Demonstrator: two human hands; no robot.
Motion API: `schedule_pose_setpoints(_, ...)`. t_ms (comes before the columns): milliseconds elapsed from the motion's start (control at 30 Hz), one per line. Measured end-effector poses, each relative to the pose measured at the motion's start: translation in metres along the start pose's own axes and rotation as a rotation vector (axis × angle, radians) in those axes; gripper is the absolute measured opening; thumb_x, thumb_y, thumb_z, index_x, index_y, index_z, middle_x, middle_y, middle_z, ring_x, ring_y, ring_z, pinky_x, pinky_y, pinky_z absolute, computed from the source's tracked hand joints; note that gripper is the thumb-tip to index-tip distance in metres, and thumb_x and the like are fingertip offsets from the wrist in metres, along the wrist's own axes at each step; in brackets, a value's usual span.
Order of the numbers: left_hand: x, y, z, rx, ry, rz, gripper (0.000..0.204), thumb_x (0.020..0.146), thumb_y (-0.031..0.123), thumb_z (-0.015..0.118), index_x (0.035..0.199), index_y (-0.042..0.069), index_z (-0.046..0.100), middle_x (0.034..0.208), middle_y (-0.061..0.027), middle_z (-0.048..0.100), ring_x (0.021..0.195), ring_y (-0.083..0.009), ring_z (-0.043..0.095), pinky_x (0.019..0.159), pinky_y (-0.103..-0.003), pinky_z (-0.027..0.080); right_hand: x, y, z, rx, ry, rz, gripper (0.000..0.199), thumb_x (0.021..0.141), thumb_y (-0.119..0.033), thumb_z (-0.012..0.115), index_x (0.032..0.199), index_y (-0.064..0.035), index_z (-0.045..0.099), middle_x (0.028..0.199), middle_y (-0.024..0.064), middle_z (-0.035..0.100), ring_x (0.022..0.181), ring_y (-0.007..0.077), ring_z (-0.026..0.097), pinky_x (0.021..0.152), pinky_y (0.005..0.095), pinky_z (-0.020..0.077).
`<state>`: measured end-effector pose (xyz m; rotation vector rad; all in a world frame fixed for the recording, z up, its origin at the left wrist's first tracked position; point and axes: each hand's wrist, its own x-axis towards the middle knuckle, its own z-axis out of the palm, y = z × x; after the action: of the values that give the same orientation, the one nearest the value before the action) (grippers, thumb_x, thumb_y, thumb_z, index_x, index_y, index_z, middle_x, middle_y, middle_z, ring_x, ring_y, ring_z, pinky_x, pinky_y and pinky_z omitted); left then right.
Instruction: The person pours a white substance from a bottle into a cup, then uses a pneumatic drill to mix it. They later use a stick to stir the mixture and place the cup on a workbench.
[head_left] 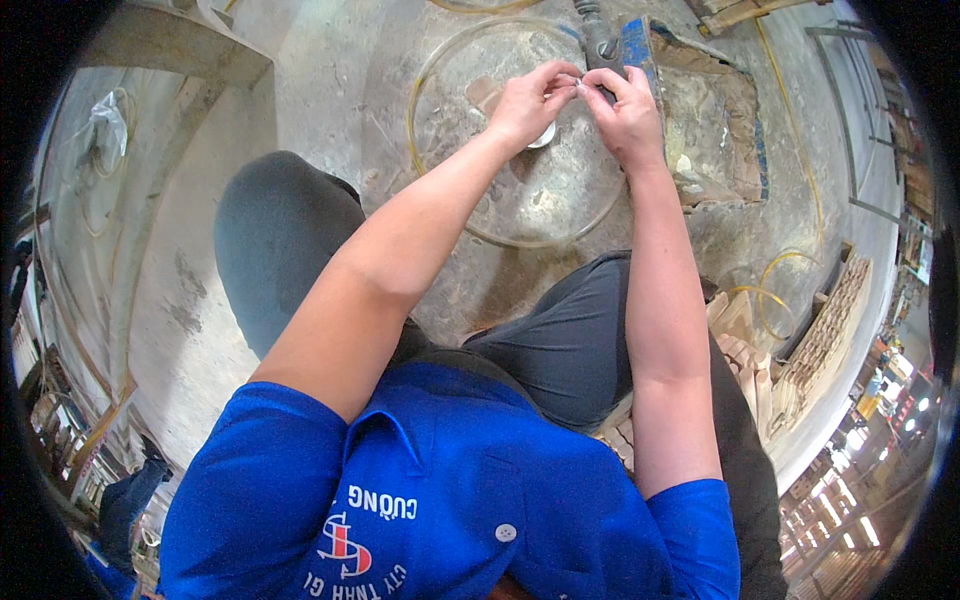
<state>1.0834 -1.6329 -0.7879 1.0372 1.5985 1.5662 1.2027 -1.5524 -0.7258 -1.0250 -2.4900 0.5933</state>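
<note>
My left hand [530, 108] and my right hand [630, 120] meet over the concrete floor, fingertips pinched close together. Between them is something tiny and pale, too small to name. Below the left hand's fingers shows a white round object [543, 136], partly covered by that hand; whether the hand holds it I cannot tell. Just beyond the fingertips lies a grey metal tool or fitting [603, 52] with a ribbed shaft, partly hidden by my right hand. A large loop of clear yellowish hose [412, 120] lies around the spot beneath my hands.
Right of my hands stands a worn blue-edged open box or frame [762, 165]. A thin yellow hose [800, 165] runs along the floor beyond it. Stacked wood pieces [825, 335] are at the right. A concrete-coloured beam [180, 55] and a clear plastic bag [108, 122] are at the left.
</note>
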Motion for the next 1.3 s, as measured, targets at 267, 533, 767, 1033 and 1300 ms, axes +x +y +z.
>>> schedule_pose_setpoints(267, 0.004, -0.014, 0.005, -0.092, -0.021, -0.018, 0.023, 0.085, 0.015, 0.063, 0.107, 0.007, 0.059, 0.087, -0.0024, 0.064, 0.075, -0.0073, 0.059, 0.067, -0.022, 0.049, 0.002, 0.005, -0.004, -0.08, 0.027, -0.035, 0.015, 0.078, -0.031, 0.064, 0.091, -0.0227, 0.065, 0.111, 0.0194, 0.053, 0.096, 0.0376, 0.057, 0.074, 0.0415, 0.05)
schedule_pose_setpoints(533, 0.003, -0.009, 0.002, -0.137, -0.06, -0.031, 0.023, 0.086, 0.021, 0.063, 0.102, 0.005, 0.061, 0.086, -0.0017, 0.064, 0.075, -0.0077, 0.059, 0.068, -0.023, 0.049, 0.003, 0.013, -0.001, -0.062, 0.026, 0.044, 0.016, 0.079, -0.032, 0.063, 0.091, -0.0217, 0.064, 0.11, 0.0208, 0.053, 0.097, 0.0381, 0.056, 0.074, 0.0423, 0.0495)
schedule_pose_setpoints(767, 0.009, -0.009, -0.004, -0.378, -0.215, -0.152, 0.019, 0.086, 0.021, 0.062, 0.098, 0.005, 0.064, 0.084, -0.0002, 0.065, 0.073, -0.0059, 0.057, 0.064, -0.021, 0.047, 0.008, 0.023, 0.0, -0.02, 0.021, -0.02, 0.018, 0.077, -0.029, 0.066, 0.092, -0.0189, 0.065, 0.103, 0.016, 0.055, 0.088, 0.0303, 0.058, 0.073, 0.0389, 0.0489)
schedule_pose_setpoints(1033, 0.015, -0.009, -0.008, -0.294, -0.399, -0.136, 0.024, 0.082, 0.022, 0.067, 0.103, 0.01, 0.065, 0.083, -0.0003, 0.066, 0.072, -0.0062, 0.058, 0.067, -0.022, 0.047, 0.028, 0.026, -0.016, 0.188, -0.189, -0.052, 0.017, 0.075, -0.023, 0.068, 0.09, -0.0147, 0.067, 0.102, 0.0124, 0.056, 0.093, 0.0262, 0.056, 0.08, 0.0338, 0.0459)
schedule_pose_setpoints(1300, 0.018, -0.006, -0.013, -0.373, -0.558, -0.206, 0.026, 0.083, 0.019, 0.065, 0.106, 0.005, 0.064, 0.088, -0.001, 0.065, 0.08, -0.0067, 0.058, 0.067, -0.021, 0.045, 0.026, 0.004, -0.012, 0.2, -0.14, -0.104, 0.026, 0.077, -0.016, 0.065, 0.103, -0.0209, 0.066, 0.106, 0.0151, 0.055, 0.105, 0.0302, 0.052, 0.089, 0.0346, 0.0427)
